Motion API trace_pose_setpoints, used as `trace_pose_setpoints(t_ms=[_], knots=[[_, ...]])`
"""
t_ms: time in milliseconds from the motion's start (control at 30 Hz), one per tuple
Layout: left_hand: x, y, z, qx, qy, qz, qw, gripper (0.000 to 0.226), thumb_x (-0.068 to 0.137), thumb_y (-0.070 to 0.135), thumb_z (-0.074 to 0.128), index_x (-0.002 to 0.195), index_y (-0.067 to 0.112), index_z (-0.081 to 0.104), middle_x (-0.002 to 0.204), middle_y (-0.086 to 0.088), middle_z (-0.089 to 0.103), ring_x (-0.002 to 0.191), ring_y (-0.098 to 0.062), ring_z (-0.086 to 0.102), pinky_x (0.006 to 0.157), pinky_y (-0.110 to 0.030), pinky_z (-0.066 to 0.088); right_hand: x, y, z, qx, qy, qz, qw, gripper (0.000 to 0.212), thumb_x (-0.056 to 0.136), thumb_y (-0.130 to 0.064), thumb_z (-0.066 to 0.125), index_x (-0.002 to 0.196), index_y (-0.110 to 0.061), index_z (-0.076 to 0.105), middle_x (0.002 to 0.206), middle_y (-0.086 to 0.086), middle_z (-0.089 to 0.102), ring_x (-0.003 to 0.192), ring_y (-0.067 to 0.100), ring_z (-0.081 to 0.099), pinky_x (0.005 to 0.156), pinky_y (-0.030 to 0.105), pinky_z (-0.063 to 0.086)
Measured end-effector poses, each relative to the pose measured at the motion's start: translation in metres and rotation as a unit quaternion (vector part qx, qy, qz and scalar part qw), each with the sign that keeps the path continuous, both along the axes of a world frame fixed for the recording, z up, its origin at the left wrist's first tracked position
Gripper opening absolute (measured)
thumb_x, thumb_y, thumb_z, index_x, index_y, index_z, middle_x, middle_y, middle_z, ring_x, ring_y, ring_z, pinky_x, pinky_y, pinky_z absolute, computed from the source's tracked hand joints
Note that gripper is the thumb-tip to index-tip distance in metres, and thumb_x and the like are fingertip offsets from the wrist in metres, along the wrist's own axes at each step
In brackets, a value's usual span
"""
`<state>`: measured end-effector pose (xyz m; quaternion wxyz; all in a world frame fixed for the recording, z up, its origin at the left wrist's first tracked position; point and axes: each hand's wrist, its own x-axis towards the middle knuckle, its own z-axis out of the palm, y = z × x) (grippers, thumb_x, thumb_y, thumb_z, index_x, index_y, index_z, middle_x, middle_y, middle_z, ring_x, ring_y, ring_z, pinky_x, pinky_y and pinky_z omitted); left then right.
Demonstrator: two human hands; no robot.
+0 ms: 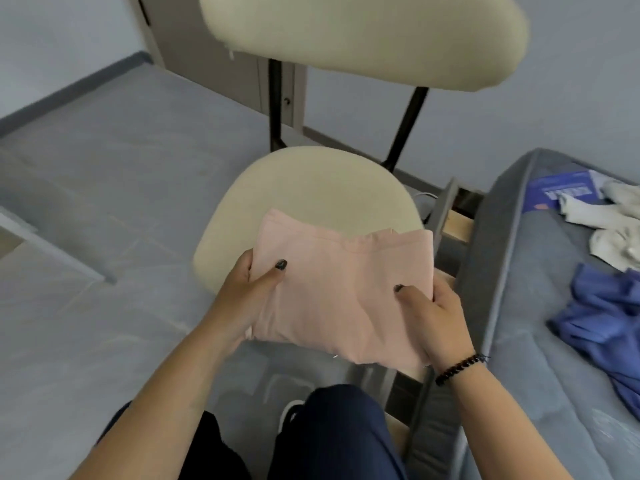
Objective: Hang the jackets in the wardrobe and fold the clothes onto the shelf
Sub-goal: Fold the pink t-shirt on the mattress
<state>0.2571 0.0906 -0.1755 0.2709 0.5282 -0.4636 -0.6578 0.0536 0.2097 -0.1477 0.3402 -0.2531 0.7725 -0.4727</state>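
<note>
Head view: folded pink garment [341, 289] held up between 2 hands, over the near edge of a cream chair seat [308, 188]. Left hand [242, 299] grasping the garment's left edge, thumb [273, 275] flat on top with a dark-painted nail, fingers hidden underneath. Right hand [436, 317] grasping the right edge the same way, thumb [410, 294] on top, fingers tucked beneath the cloth. Black bead bracelet [459, 368] round the right wrist. Garment folded into a rough rectangle, far edge showing a stitched hem or band, near edge sagging slightly between the 2 hands.

Beyond the hands, chair backrest [360, 39] cream and padded, carried on 2 dark metal struts [405, 126]. Right of the right hand, grey mattress [512, 271] with a crumpled blue garment [602, 323] lying on it; farther along, white clothes [602, 223] and a blue-and-white booklet [564, 192]. Left of the left hand, pale floor [104, 202] under what looks like a plastic covering. Below the hands, dark trousers [332, 434] and part of a white shoe [289, 414].
</note>
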Motion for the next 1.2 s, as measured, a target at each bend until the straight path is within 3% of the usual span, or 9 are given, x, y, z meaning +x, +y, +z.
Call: trace_pose_setpoints(t_ms=[133,367,467,567,667,933,1100,1200], knots=[[0.029,-0.036,0.034,0.006,-0.005,0.038,0.999,0.024,0.093,0.028,0.06,0.117,0.031,0.059,0.108,0.011,0.07,0.097,-0.009,0.067,0.081,-0.029,0.051,0.024,-0.049,0.029,0.039,0.008,0.029,0.999,0.004,0.089,-0.008,0.057,0.092,-0.008,0.059,0.087,0.007,0.065,0.081,0.023,0.058,0.069,0.035,0.048],[0.098,-0.062,0.165,0.019,-0.058,0.11,0.992,0.025,0.09,0.031,0.064,0.114,0.032,0.058,0.108,0.009,0.068,0.099,-0.014,0.065,0.09,-0.039,0.052,0.07,-0.115,0.153,0.053,-0.004,0.123,0.991,0.009,0.087,-0.011,0.059,0.093,-0.005,0.06,0.088,0.011,0.066,0.079,0.024,0.058,0.071,0.036,0.048],[0.124,-0.065,0.231,0.021,-0.065,0.147,0.987,0.03,0.086,0.025,0.07,0.112,0.029,0.057,0.105,0.009,0.067,0.095,-0.014,0.065,0.081,-0.035,0.054,0.092,-0.136,0.215,0.05,-0.005,0.168,0.985,0.009,0.087,-0.01,0.059,0.095,-0.007,0.062,0.093,0.012,0.068,0.085,0.029,0.061,0.075,0.041,0.051],[0.15,-0.064,0.293,0.015,-0.071,0.174,0.982,0.031,0.084,0.024,0.072,0.109,0.031,0.056,0.103,0.01,0.067,0.091,-0.011,0.065,0.071,-0.028,0.051,0.115,-0.152,0.273,0.034,-0.007,0.202,0.979,0.01,0.085,-0.012,0.06,0.093,-0.005,0.061,0.092,0.013,0.067,0.079,0.026,0.059,0.069,0.036,0.048],[0.18,-0.062,0.347,0.002,-0.082,0.204,0.976,0.031,0.084,0.026,0.071,0.112,0.028,0.058,0.104,0.008,0.068,0.091,-0.013,0.065,0.069,-0.029,0.051,0.14,-0.165,0.323,0.019,-0.026,0.232,0.972,0.01,0.084,-0.014,0.062,0.09,-0.007,0.061,0.086,0.009,0.067,0.075,0.019,0.057,0.064,0.029,0.044],[0.286,-0.051,0.447,-0.069,-0.139,0.255,0.954,0.023,0.09,0.031,0.064,0.111,0.03,0.054,0.103,0.014,0.063,0.089,-0.003,0.059,0.065,-0.02,0.043,0.235,-0.194,0.421,-0.038,-0.018,0.332,0.942,0.006,0.084,-0.007,0.064,0.085,-0.013,0.064,0.073,-0.007,0.066,0.071,0.014,0.057,0.063,0.028,0.044],[0.358,-0.042,0.492,-0.11,-0.19,0.264,0.939,0.031,0.091,0.038,0.06,0.119,0.029,0.05,0.106,0.016,0.06,0.094,-0.005,0.056,0.07,-0.023,0.044,0.306,-0.202,0.468,-0.079,-0.034,0.383,0.92,0.007,0.082,-0.012,0.067,0.088,-0.012,0.063,0.081,-0.002,0.067,0.074,0.014,0.06,0.062,0.027,0.044],[0.397,-0.036,0.517,-0.12,-0.188,0.283,0.933,0.04,0.087,0.043,0.064,0.121,0.028,0.05,0.112,0.011,0.061,0.101,-0.013,0.059,0.087,-0.036,0.049,0.347,-0.204,0.492,-0.097,-0.049,0.399,0.91,0.009,0.079,-0.015,0.068,0.087,-0.013,0.064,0.083,0.0,0.069,0.078,0.018,0.062,0.066,0.03,0.047]])
